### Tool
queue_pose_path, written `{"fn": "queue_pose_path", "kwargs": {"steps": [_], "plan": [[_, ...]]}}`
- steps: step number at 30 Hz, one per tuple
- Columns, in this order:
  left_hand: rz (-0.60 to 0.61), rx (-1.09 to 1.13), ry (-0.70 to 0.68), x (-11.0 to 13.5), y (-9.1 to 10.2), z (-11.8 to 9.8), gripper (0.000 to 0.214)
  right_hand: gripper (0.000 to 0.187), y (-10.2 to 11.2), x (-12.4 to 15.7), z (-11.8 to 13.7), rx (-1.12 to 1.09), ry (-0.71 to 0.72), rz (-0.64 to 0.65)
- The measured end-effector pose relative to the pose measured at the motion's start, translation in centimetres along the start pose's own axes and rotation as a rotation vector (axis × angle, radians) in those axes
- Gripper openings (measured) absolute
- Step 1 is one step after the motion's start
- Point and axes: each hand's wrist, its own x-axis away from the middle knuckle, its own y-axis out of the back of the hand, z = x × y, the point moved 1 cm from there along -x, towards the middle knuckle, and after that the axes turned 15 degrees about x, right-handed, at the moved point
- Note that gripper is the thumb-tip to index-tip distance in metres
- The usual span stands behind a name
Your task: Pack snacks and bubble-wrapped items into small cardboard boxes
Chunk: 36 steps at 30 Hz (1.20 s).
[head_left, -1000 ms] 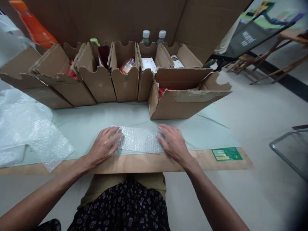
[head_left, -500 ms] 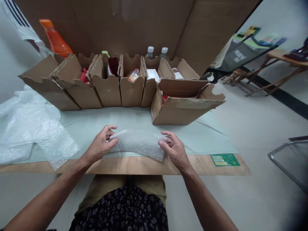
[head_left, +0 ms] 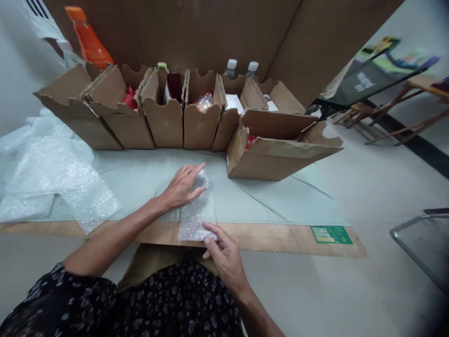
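Observation:
A folded strip of clear bubble wrap point(head_left: 197, 213) lies lengthwise away from me, its near end on the table's bare wooden edge. My left hand point(head_left: 182, 187) rests at its far end, fingers stretched out and thumb apart, touching the upper left side. At the near right corner my right hand point(head_left: 224, 252) has the wrap's edge between thumb and forefinger. To the left spreads a loose heap of bubble wrap point(head_left: 59, 173), one corner hanging over the wooden edge.
Several cardboard bins point(head_left: 163, 126) stand in a row at the back, and another cardboard bin point(head_left: 280, 159) sits angled at right. Behind them are an orange bottle point(head_left: 91, 44) and two white-capped bottles point(head_left: 230, 68). A green label point(head_left: 331, 235) is on the table edge.
The bubble wrap strip has turned from crosswise to lengthwise and lies lower on the table. My left hand has moved right and forward and opened; my right hand has come left and nearer.

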Motion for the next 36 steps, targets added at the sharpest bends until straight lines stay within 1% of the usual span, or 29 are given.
{"fn": "queue_pose_path", "kwargs": {"steps": [2,4,5,6,7,8,10,12,14,15,16,18,19,20,22,24,26,28,29,31,33,34,35,36], "plan": [[0.055,0.057,-0.059,4.0,0.2,-1.2,0.065,0.042,0.4,-0.5,0.0,-0.066,-0.039,0.018],[0.128,0.072,-0.110,7.7,0.2,-2.4,0.074,0.043,0.7,-0.9,0.0,-0.130,-0.051,0.056],[0.131,0.076,-0.125,9.1,0.0,-2.8,0.069,0.043,0.9,-1.1,0.0,-0.153,-0.045,0.075],[0.107,0.077,-0.125,9.9,-0.3,-2.9,0.059,0.043,0.9,-1.2,0.1,-0.170,-0.033,0.087],[0.058,0.078,-0.103,10.4,-0.7,-2.9,0.046,0.045,1.0,-1.2,0.1,-0.179,-0.012,0.086],[-0.004,0.076,-0.059,10.4,-1.1,-2.6,0.035,0.049,1.1,-1.2,0.1,-0.174,0.019,0.069],[-0.108,0.059,0.045,9.8,-1.7,-1.8,0.030,0.057,1.6,-1.1,0.3,-0.085,0.120,-0.029],[-0.138,0.024,0.113,8.7,-2.0,-0.8,0.033,0.056,2.4,-1.2,0.7,0.149,0.300,-0.180],[-0.132,-0.025,0.133,7.8,-2.1,-0.1,0.040,0.047,3.1,-1.8,1.3,0.481,0.529,-0.278],[-0.124,-0.051,0.138,7.6,-2.1,0.1,0.042,0.044,3.3,-2.3,1.5,0.651,0.629,-0.288],[-0.117,-0.080,0.139,7.4,-2.1,0.2,0.043,0.042,3.4,-2.9,1.7,0.806,0.708,-0.267],[-0.121,-0.148,0.126,7.5,-2.1,0.0,0.043,0.039,3.4,-4.4,1.8,1.039,0.801,-0.184],[-0.135,-0.183,0.112,7.6,-2.1,-0.2,0.042,0.036,3.3,-5.1,1.7,1.112,0.827,-0.149],[-0.154,-0.215,0.089,7.9,-2.0,-0.5,0.040,0.034,3.3,-5.6,1.7,1.155,0.850,-0.126],[-0.179,-0.252,0.010,8.6,-1.9,-1.2,0.039,0.031,3.1,-6.3,1.5,1.170,0.885,-0.120],[-0.156,-0.247,-0.083,9.3,-1.7,-1.9,0.035,0.031,3.1,-6.6,1.5,1.130,0.901,-0.119],[-0.110,-0.209,-0.138,9.8,-1.6,-2.3,0.027,0.032,3.2,-6.7,1.8,1.059,0.883,-0.092],[-0.088,-0.142,-0.119,9.8,-1.4,-2.1,0.023,0.030,3.3,-6.8,2.3,0.978,0.821,-0.068],[-0.087,-0.108,-0.090,9.6,-1.4,-1.9,0.022,0.029,3.4,-6.9,2.5,0.945,0.786,-0.080],[-0.099,-0.073,-0.011,8.9,-1.3,-1.2,0.021,0.028,3.7,-7.0,2.8,0.914,0.750,-0.171],[-0.111,-0.108,0.058,8.1,-1.3,-0.4,0.022,0.027,4.0,-7.1,2.9,0.947,0.776,-0.294],[-0.110,-0.144,0.079,7.6,-1.3,-0.1,0.023,0.026,4.0,-7.1,2.9,0.986,0.803,-0.331],[-0.105,-0.185,0.090,7.3,-1.3,0.1,0.023,0.025,4.0,-7.1,2.8,1.036,0.836,-0.337],[-0.101,-0.225,0.092,7.1,-1.3,0.2,0.024,0.025,4.0,-7.3,2.6,1.092,0.866,-0.315]]}}
